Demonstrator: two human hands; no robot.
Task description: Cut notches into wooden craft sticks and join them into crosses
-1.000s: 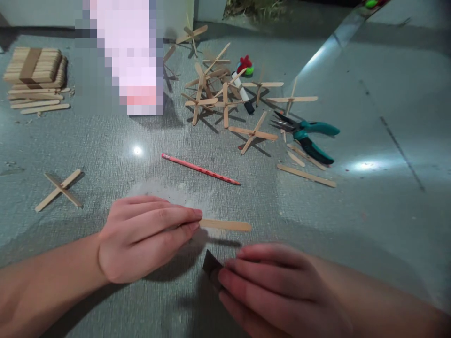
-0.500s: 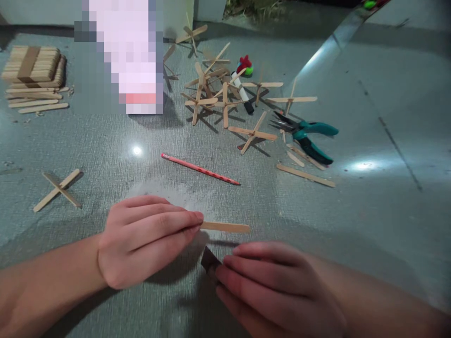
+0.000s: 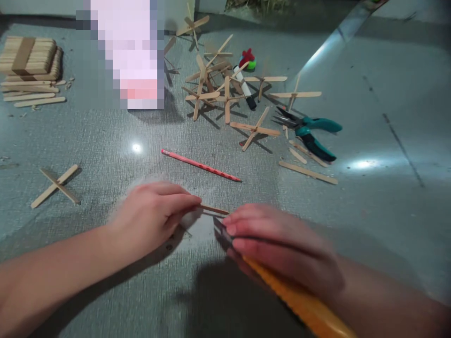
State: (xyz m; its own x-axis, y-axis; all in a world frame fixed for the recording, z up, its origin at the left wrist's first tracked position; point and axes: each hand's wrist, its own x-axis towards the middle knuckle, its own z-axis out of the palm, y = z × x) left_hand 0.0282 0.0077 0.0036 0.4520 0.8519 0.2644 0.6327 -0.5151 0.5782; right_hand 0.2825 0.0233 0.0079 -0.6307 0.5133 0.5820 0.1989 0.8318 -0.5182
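My left hand is closed, its fingertips pinching one end of a craft stick turned on its narrow edge. My right hand wraps a utility knife with a yellow handle. Its metal front end points at the stick, just below it. The right fingertips are by the stick's far end; whether they touch it I cannot tell. Pale dust lies on the table under the stick. Beyond both hands rests a red pencil.
Crossed craft sticks are clustered at the back middle, beside a marker. Teal-handled pliers and a loose stick lie to the right. A bundle of sticks sits back left; another crossed pair lies left.
The stick has turned from its broad face to its edge. My right hand has moved up and closer to the stick, and the knife's yellow handle now shows.
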